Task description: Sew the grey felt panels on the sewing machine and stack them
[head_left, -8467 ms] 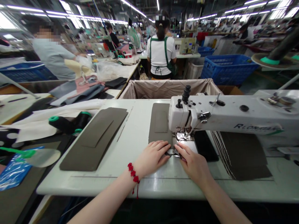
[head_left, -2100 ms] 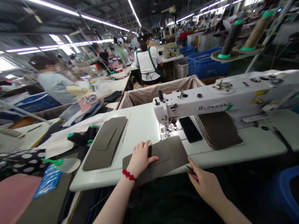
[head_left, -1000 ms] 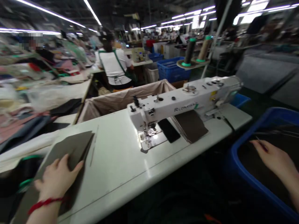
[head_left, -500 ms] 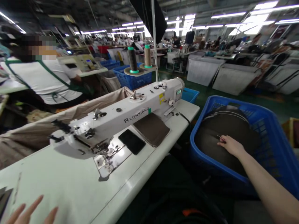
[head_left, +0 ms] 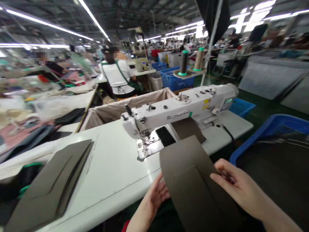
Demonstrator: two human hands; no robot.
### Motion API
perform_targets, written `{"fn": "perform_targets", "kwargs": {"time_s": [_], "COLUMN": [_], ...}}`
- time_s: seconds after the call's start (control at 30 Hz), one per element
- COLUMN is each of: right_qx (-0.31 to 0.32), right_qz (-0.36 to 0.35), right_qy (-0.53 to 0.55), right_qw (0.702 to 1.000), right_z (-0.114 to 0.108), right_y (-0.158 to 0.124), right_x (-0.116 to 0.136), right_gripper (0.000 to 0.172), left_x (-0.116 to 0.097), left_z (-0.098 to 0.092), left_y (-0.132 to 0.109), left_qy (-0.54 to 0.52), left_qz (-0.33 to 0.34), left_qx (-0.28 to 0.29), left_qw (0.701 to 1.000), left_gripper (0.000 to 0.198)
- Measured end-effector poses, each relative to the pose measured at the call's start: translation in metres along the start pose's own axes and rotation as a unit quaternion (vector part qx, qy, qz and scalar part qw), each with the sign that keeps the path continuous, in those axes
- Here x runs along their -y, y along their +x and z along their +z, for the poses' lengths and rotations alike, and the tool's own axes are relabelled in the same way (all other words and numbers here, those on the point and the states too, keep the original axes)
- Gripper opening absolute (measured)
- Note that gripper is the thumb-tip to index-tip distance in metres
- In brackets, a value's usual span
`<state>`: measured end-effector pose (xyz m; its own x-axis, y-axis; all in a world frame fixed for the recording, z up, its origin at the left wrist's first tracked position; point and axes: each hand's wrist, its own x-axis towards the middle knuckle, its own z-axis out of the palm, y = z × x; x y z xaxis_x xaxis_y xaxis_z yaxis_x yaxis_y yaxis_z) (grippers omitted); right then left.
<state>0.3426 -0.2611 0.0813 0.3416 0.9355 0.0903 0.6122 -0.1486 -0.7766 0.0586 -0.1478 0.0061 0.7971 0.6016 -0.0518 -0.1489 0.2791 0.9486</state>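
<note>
A dark brown-grey fabric panel point(head_left: 185, 161) with a stitched rectangular outline hangs tilted in front of me, over the table's front edge. My right hand point(head_left: 238, 183) grips its right edge, thumb on top. Something small and reddish, partly hidden, also sits in that hand's curled fingers. At the left edge my left hand point(head_left: 155, 196) holds the panel, with some fingertips at or behind it. Beyond the panel stands a white sewing machine point(head_left: 178, 109). A black phone point(head_left: 165, 136) and a stack of brown pieces point(head_left: 189, 129) lie by its bed.
More stitched panels point(head_left: 53, 183) lie stacked on the white table point(head_left: 108, 161) at left. A blue basket point(head_left: 270, 129) with dark pieces stands at right. Two thread cones point(head_left: 183, 62) rise behind the machine. A co-worker point(head_left: 118, 75) sits beyond a cloth-lined bin point(head_left: 106, 111).
My right hand has come out of the blue basket to the table's front edge, and a panel is now between both hands. My left hand has moved onto it. The view has swung left.
</note>
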Motion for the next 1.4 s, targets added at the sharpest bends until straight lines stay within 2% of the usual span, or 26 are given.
{"fn": "perform_targets", "kwargs": {"time_s": [0.03,0.07,0.13,0.2,0.27,0.33,0.4,0.47,0.5,0.53,0.6,0.63,0.67,0.87,1.03,1.13,1.4], "right_qx": [0.062,0.089,0.108,0.154,0.17,0.155,0.144,0.144,0.145,0.146,0.148,0.149,0.149,0.13,0.121,0.123,0.132], "right_qz": [-0.005,-0.006,-0.021,-0.083,-0.166,-0.218,-0.234,-0.241,-0.245,-0.248,-0.252,-0.253,-0.254,-0.263,-0.256,-0.26,-0.263], "right_qy": [0.055,0.108,0.178,0.134,-0.009,-0.129,-0.175,-0.196,-0.21,-0.221,-0.239,-0.246,-0.251,-0.241,-0.232,-0.227,-0.232], "right_qw": [0.997,0.99,0.978,0.976,0.971,0.955,0.945,0.939,0.935,0.932,0.926,0.924,0.922,0.925,0.931,0.93,0.927], "right_z": [0.031,0.062,0.118,0.161,0.189,0.209,0.224,0.236,0.24,0.243,0.244,0.243,0.241,0.237,0.24,0.241,0.241], "right_y": [0.009,0.018,0.033,0.051,0.074,0.101,0.127,0.148,0.155,0.16,0.163,0.163,0.161,0.157,0.158,0.158,0.159], "right_x": [0.009,0.017,0.03,0.041,0.049,0.056,0.06,0.061,0.06,0.058,0.052,0.048,0.044,0.03,0.027,0.025,0.024], "right_gripper": [0.026,0.026,0.026,0.027,0.026,0.023,0.035,0.047,0.051,0.052,0.053,0.053,0.053,0.051,0.048,0.049,0.052], "left_x": [0.0,-0.002,-0.011,-0.024,-0.036,-0.042,-0.041,-0.035,-0.031,-0.028,-0.023,-0.022,-0.022,-0.029,-0.037,-0.037,-0.037], "left_z": [0.0,-0.004,-0.02,-0.045,-0.073,-0.099,-0.119,-0.13,-0.134,-0.136,-0.138,-0.138,-0.138,-0.134,-0.138,-0.14,-0.137], "left_y": [-0.004,-0.01,-0.02,-0.03,-0.036,-0.039,-0.039,-0.037,-0.036,-0.035,-0.031,-0.029,-0.026,0.005,0.029,0.035,0.038], "left_qy": [-0.034,-0.055,-0.065,-0.036,0.044,0.182,0.361,0.529,0.594,0.645,0.699,0.709,0.715,0.718,0.709,0.701,0.691], "left_qz": [0.013,0.018,0.0,-0.028,-0.042,-0.04,-0.022,0.01,0.021,0.027,0.02,0.013,0.007,-0.001,0.011,0.021,0.015], "left_qx": [-0.049,-0.114,-0.258,-0.361,-0.405,-0.427,-0.453,-0.435,-0.389,-0.323,-0.189,-0.149,-0.132,-0.168,-0.13,-0.11,-0.122], "left_qw": [0.998,0.992,0.964,0.932,0.913,0.885,0.815,0.729,0.704,0.692,0.69,0.689,0.686,0.675,0.693,0.704,0.712], "left_gripper": [0.092,0.088,0.076,0.072,0.072,0.075,0.083,0.082,0.076,0.069,0.058,0.056,0.056,0.054,0.059,0.061,0.06]}}
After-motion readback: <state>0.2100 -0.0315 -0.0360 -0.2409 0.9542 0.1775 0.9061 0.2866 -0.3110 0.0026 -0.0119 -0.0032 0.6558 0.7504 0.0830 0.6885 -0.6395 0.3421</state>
